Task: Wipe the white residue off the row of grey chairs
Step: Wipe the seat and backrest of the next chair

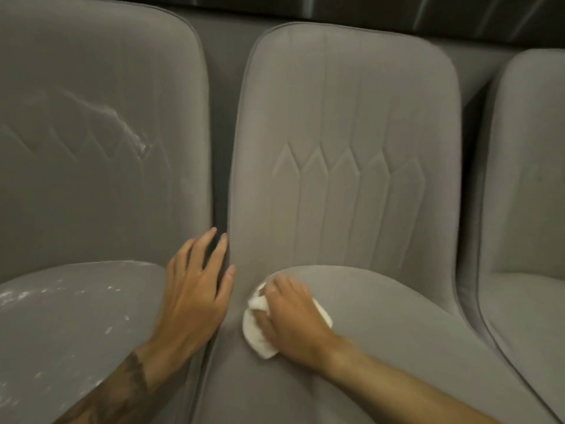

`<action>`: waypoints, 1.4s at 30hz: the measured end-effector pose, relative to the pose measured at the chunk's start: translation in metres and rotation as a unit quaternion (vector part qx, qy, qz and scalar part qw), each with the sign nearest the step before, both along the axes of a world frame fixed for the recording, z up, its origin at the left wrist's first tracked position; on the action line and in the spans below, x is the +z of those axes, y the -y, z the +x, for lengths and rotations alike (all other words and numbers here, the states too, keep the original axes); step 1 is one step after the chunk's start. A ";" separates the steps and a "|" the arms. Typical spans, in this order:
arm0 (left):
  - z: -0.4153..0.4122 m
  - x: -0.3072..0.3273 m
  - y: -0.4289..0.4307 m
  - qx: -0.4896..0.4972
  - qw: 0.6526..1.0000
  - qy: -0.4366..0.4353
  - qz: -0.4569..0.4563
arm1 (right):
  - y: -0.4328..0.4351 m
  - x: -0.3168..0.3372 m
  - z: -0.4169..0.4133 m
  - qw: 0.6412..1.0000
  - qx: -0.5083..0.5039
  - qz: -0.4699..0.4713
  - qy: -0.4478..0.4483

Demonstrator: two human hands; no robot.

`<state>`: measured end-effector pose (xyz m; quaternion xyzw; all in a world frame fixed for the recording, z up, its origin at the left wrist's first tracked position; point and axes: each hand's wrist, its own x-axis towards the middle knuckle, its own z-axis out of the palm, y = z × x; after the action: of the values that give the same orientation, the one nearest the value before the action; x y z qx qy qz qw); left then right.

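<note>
Right hand [293,319]: fingers curled, gripping white cloth [255,332] on middle chair [345,166] seat.
Left hand [195,289]: fingers spread, flat between seats.
Left chair [91,117]: white residue [116,117] streaks.

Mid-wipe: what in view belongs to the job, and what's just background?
In the job: crumpled white cloth, gripped by the right hand; left hand resting between seats; middle grey padded chair under it; left grey padded chair with white residue streaks; right grey padded chair.
Just there: dark glossy panel behind the chairs.
</note>
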<state>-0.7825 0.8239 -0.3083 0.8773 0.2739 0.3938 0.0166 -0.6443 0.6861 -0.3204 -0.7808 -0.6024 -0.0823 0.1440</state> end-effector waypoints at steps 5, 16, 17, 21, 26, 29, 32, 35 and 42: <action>0.003 -0.002 0.011 0.019 0.999 -0.012 -0.027 | 0.070 0.007 0.081 0.966 -0.241 -0.073 0.061; 0.006 0.002 0.021 0.030 0.996 -0.024 -0.083 | 0.023 0.001 0.113 0.944 -0.324 0.022 -0.057; 0.005 0.004 0.020 0.030 0.996 -0.027 -0.085 | 0.012 0.002 0.108 0.955 -0.286 0.036 -0.069; 0.003 0.007 0.023 0.032 0.995 -0.042 -0.088 | 0.050 0.005 0.124 0.979 -0.199 0.009 -0.033; 0.008 0.012 0.033 0.036 0.992 -0.041 -0.114 | 0.070 -0.008 0.144 0.954 -0.289 0.044 -0.061; 0.008 0.014 0.033 0.042 0.991 -0.064 -0.106 | 0.021 -0.006 0.121 0.964 -0.237 0.048 -0.111; 0.003 0.021 0.026 0.041 0.990 -0.101 -0.089 | -0.015 -0.003 0.090 0.968 -0.183 0.030 -0.166; 0.000 0.025 0.020 0.033 0.988 -0.130 -0.076 | -0.030 0.003 0.041 0.983 -0.077 0.010 -0.166; -0.013 0.040 0.006 0.002 0.977 -0.195 -0.086 | 0.000 0.011 0.031 0.983 0.024 -0.006 -0.181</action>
<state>-0.7959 0.8183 -0.2682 0.9319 0.3064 0.1902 0.0379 -0.6138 0.6861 -0.3097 -0.7688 -0.5855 0.0677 0.2480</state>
